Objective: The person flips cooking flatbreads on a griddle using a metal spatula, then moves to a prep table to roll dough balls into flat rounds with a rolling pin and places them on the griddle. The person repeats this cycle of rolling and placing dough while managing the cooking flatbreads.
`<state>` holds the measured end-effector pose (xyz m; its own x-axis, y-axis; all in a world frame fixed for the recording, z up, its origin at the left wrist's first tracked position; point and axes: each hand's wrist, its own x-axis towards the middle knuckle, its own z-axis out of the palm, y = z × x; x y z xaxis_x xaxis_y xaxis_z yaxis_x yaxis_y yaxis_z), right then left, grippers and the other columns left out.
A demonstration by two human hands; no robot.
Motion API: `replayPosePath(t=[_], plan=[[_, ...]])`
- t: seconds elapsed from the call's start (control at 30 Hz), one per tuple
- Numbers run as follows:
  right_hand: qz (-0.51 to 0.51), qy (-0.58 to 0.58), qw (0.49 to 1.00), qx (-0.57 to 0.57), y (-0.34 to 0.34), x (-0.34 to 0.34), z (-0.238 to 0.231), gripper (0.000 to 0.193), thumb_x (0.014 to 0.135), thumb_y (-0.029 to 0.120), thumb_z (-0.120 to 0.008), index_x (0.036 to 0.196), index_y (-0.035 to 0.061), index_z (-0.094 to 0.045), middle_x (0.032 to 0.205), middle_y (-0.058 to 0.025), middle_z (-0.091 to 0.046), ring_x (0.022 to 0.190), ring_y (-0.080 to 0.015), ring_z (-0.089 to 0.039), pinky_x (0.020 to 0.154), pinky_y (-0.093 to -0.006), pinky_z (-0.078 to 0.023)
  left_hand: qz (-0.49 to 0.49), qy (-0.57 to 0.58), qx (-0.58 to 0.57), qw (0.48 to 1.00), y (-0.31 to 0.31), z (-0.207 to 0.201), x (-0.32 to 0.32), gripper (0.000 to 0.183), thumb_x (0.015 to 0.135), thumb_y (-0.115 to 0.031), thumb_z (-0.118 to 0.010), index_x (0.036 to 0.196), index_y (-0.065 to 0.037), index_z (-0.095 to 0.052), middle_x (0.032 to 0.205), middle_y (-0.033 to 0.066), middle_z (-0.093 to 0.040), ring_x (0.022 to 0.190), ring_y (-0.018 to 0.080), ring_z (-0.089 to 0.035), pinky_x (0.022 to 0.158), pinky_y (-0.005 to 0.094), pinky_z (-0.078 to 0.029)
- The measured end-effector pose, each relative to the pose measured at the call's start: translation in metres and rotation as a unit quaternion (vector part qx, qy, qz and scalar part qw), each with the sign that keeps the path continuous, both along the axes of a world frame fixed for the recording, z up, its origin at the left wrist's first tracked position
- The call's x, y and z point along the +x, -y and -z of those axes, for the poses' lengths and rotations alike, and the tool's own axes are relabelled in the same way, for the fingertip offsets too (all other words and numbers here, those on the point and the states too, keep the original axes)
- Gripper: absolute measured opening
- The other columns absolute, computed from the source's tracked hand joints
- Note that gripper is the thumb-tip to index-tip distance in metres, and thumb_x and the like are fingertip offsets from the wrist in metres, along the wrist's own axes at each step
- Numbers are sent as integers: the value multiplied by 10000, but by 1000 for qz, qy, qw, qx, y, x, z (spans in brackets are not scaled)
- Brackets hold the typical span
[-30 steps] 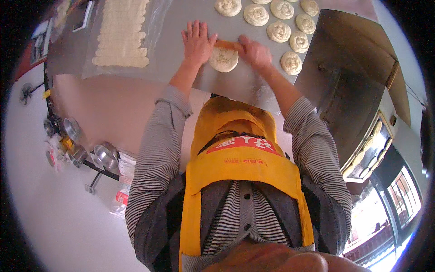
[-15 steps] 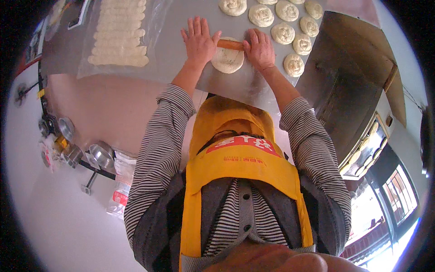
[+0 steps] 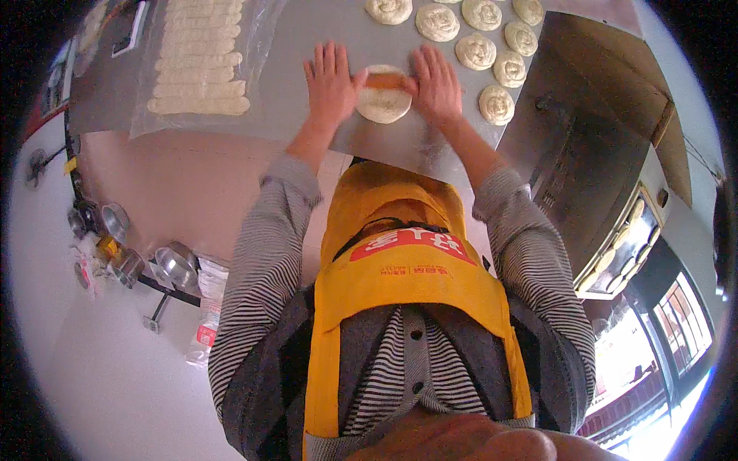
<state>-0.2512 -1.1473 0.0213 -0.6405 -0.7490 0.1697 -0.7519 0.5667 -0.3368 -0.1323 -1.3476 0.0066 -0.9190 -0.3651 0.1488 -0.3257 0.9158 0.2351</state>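
Note:
A short wooden rolling pin [image 3: 385,81] lies crosswise on a flat round of dough [image 3: 383,106] near the front of the metal worktop. Over its left end rests my left hand [image 3: 333,83], fingers stretched forward and thumb toward the pin. My right hand [image 3: 436,84] lies over the other end with its fingers extended too, slightly blurred. Both hands are flat on the pin rather than wrapped round it, and they hide its ends. Right of my right hand sits a coiled dough round [image 3: 496,104], one of several.
Long dough strips [image 3: 198,105] lie side by side on plastic sheeting at the left. The worktop's [image 3: 296,115] near edge runs just before me. At the right stands a dark metal unit [image 3: 596,123] beside a tray of pale rounds [image 3: 621,253]. Metal bowls [image 3: 175,265] are at lower left.
Both hands and the rolling pin have come slightly toward me over the dough. My forearms have drawn back with them.

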Motion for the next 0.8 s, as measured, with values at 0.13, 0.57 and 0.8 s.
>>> replayPosePath(t=[0.13,0.57,0.8], plan=[[-63,61,992,88,-63,82,-4,497,898,261,-632,1344,73,-520,1357,-149,-544,1254,-338,-513,1079,-503,-369,45,14,103,994,-54,-14,114,639,950,-370,-603,1414,32,-429,1462,259,-441,1388,450,-362,1124,607,-273],[2,117,993,0,-161,79,-63,325,828,105,-701,1150,92,-655,1062,-114,-671,969,-330,-639,805,-438,-548,56,315,415,852,-22,-32,-51,286,829,-203,-757,1031,-13,-688,930,105,-709,803,233,-661,717,378,-525],[82,242,964,-67,-190,89,-81,329,819,85,-727,1139,71,-653,1059,-122,-673,939,-333,-647,787,-424,-557,-135,170,636,740,0,-82,32,398,883,-234,-753,1172,8,-624,881,52,-672,788,166,-653,680,330,-541]])
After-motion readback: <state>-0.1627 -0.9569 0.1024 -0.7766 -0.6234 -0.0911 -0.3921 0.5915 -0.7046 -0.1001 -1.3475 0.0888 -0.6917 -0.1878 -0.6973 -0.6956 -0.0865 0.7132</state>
